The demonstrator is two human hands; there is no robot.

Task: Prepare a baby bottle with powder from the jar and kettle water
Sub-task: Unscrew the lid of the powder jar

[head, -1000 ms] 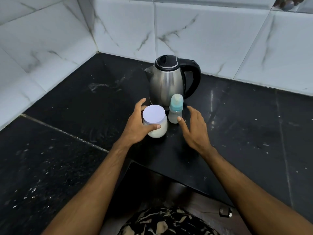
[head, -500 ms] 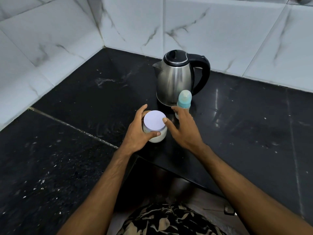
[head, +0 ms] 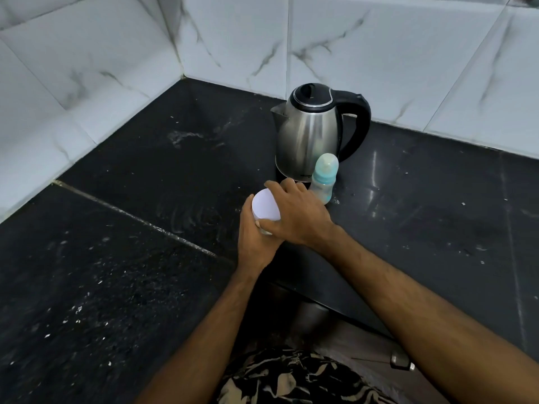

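kettle (head: 309,135) logo unreadable, jar (head: 265,206) lid plain

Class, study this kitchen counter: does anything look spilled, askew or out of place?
White specks and a pale smear dot the black counter, like spilled powder or dried residue. The kettle, bottle and jar look undamaged.
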